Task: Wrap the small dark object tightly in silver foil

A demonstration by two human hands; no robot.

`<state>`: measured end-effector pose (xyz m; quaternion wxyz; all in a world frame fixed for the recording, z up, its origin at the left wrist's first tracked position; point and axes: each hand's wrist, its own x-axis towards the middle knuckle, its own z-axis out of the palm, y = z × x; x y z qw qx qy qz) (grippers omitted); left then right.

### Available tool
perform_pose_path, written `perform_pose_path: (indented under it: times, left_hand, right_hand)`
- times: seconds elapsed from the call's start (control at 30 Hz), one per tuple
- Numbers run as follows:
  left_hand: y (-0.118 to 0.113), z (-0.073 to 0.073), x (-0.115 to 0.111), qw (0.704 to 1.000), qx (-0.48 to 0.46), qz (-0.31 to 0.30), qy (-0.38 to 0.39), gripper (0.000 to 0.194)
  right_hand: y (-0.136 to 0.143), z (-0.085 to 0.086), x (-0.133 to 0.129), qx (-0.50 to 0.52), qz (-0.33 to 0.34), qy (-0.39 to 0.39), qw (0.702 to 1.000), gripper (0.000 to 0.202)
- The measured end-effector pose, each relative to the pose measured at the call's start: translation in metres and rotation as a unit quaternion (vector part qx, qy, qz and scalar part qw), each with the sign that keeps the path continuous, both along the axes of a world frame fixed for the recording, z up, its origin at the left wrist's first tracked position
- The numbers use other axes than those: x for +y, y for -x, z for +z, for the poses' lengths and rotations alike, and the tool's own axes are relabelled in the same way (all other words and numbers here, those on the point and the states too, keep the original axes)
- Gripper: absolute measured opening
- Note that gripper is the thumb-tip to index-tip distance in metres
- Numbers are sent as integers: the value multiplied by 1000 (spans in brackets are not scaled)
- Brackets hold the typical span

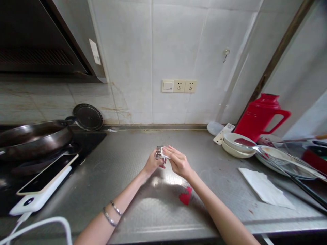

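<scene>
The place can be recognised as a kitchen — a black stove (94, 140) is set beside a metal counter (122, 153), with a pan (46, 144) placed on it and a hood (38, 34) mounted above. The wall (176, 44) behind is covered in pale tiles, and to the right, bowls (237, 153) are stacked near a red flask (255, 117).

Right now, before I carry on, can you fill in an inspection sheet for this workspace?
Surface: metal counter; small red patch, its nature unclear.
Job's things: small metal item, white piece; exact kinds unclear.
Clutter: phone, white device left; paper towel, stacked bowls right.
Hands: left hand grips the metal item; right hand pinches the white piece against it.
Cables: white cable beside the white device.
Surroundings: pan on stove, red thermos, wall sockets.
</scene>
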<state>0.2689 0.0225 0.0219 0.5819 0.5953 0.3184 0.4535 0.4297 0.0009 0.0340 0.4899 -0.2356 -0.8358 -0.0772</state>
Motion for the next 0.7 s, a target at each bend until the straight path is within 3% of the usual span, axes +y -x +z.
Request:
perform_pose_path:
  times: [0.1, 0.3, 0.5, 0.7]
  left_hand:
    - [-1, 1, -1, 1000, -15, -9, 3, 52]
    - [-2, 2, -2, 1000, -6, 5, 14, 51]
    - [-1, 0, -1, 999, -31, 26, 10, 50]
    - [-2, 5, -5, 1000, -14, 13, 17, 50]
  right_hand:
    - [1, -2, 1, 20, 3, -6, 1000, 46]
    - [5, -3, 4, 98, -29, 58, 993, 39]
    - [10, -6, -1, 64, 5, 30, 998, 41]
    - [5, -7, 7, 107, -27, 55, 992, 36]
